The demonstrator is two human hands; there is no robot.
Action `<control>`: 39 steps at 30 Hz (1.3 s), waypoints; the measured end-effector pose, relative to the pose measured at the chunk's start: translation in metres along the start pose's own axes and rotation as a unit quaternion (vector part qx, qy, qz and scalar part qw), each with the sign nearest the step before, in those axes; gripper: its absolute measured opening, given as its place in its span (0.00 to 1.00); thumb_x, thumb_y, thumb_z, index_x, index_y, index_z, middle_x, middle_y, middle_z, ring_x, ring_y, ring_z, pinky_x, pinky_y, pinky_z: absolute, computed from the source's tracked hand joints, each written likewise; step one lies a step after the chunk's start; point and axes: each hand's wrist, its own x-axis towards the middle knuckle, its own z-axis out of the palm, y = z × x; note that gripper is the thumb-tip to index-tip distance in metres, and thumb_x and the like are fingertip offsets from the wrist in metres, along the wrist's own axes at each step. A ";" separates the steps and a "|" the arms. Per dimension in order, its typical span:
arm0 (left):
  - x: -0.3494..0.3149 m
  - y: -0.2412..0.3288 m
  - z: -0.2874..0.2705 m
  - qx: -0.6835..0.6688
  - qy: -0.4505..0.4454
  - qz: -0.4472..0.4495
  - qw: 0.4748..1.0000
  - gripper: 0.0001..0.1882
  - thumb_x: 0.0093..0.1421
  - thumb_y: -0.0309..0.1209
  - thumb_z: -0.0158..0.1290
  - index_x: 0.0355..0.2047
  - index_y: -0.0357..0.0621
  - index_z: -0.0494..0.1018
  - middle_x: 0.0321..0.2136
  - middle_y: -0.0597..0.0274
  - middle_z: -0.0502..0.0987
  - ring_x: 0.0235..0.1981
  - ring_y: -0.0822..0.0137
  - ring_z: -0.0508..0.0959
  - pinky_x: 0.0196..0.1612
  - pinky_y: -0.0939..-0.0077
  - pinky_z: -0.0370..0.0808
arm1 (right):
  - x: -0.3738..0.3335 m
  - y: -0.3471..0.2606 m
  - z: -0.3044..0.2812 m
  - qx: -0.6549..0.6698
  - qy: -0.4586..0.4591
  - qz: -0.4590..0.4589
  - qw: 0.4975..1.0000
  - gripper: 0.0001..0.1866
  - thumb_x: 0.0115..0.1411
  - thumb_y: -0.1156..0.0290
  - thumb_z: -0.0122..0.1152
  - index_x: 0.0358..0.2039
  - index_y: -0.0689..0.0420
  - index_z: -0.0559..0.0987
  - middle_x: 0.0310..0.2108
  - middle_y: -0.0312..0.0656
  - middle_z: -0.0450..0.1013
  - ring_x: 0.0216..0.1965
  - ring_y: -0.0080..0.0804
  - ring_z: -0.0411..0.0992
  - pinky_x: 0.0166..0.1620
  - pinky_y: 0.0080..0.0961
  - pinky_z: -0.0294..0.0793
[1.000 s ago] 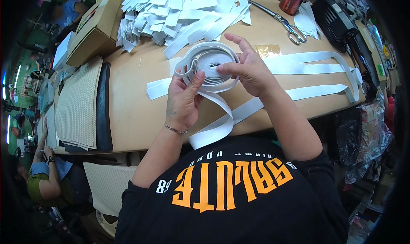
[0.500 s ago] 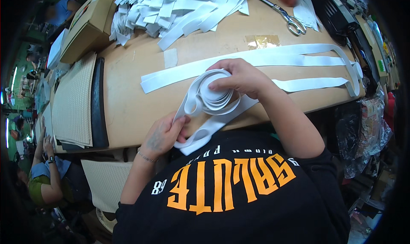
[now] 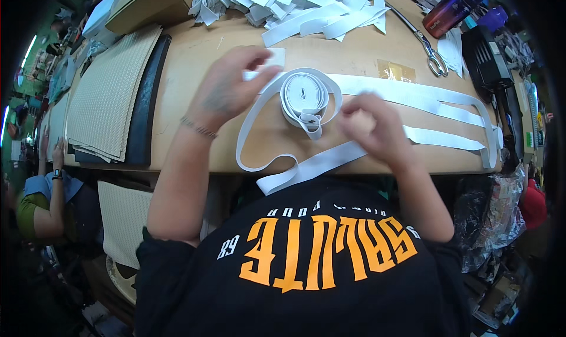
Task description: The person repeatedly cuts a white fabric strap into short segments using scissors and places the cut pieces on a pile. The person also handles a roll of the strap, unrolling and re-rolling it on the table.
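Observation:
A coiled roll of white flat band [image 3: 304, 95] rests on the table, with a loose loop around it and a small fold at its near side. Its tail [image 3: 330, 162] runs toward the table's front edge and off to the right. My left hand [image 3: 227, 89] hovers at the roll's upper left, thumb and fingers apart, nothing visible between them. To the right of the roll is my right hand [image 3: 377, 127], its fingers curled and smeared by motion. Behind the roll, long white strips [image 3: 389, 90] stretch across to the right and bend round at the table's right end.
Cut white band pieces [image 3: 318, 10] are heaped at the back. Scissors [image 3: 433, 57] and a bottle [image 3: 451, 12] lie beyond on the right. Textured sheets [image 3: 112, 98] on a dark board and a cardboard box [image 3: 153, 7] stand left. A co-worker's arm [image 3: 56, 195] shows far left.
Both hands have let go of the band roll, which now sits on the table. My left hand has moved up and my right hand to the right. The view has shifted.

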 end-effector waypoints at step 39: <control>-0.025 -0.006 0.036 0.088 -0.019 -0.133 0.987 0.33 0.45 0.44 0.65 0.44 0.35 0.68 0.33 0.50 0.71 0.34 0.60 0.72 0.39 0.70 0.72 | -0.027 -0.009 0.030 -0.252 -0.075 -0.087 0.961 0.10 0.48 0.68 0.62 0.32 0.52 0.75 0.32 0.37 0.69 0.42 0.36 0.67 0.56 0.39 0.59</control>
